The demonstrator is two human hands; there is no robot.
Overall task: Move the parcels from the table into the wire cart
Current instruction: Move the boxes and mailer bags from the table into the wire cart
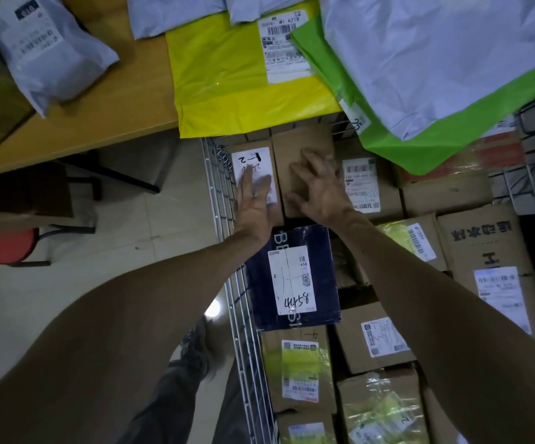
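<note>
The wire cart point(227, 251) stands against the wooden table point(115, 100) and is packed with cardboard boxes. My left hand point(255, 200) lies flat, fingers apart, on a small box with a white label point(253, 161) at the cart's far left corner. My right hand point(317, 184) rests with spread fingers on the plain brown box point(301, 145) right beside it. A dark blue box point(295, 277) marked 4458 sits just nearer to me. On the table lie a yellow mailer point(224, 78), a green mailer point(420, 136) and a large grey bag point(436, 52).
A grey bag parcel point(45, 49) lies at the table's left end. A red stool point(9, 248) stands on the tiled floor under the table. More labelled boxes point(490, 251) fill the cart's right side. My foot point(202, 350) is beside the cart rail.
</note>
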